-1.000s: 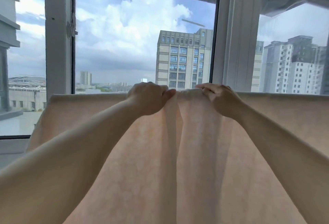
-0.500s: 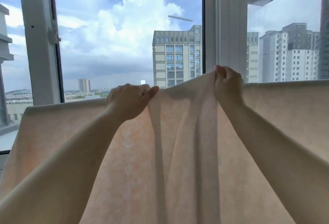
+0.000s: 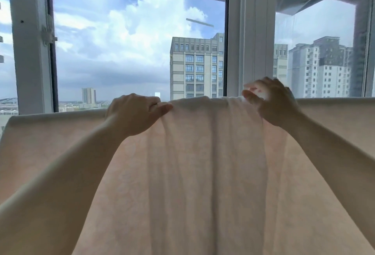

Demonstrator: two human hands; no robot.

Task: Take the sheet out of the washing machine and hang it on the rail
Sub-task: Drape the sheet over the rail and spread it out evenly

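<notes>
A pale peach sheet hangs across the whole width in front of the window, with its top fold level, as if draped over a rail hidden beneath it. The middle part between my hands is bunched into vertical folds. My left hand pinches the top fold between thumb and fingers. My right hand is at the top fold further right, blurred, with its fingers spread and the thumb apart from them. It grips no cloth.
Behind the sheet stands a large window with white frames, one upright just behind my right hand and another at the left. Tall buildings and cloudy sky lie beyond the glass.
My right hand had lifted a bunch of the sheet; now that cloth has dropped back level and the hand has opened. My left hand still pinches the fold.
</notes>
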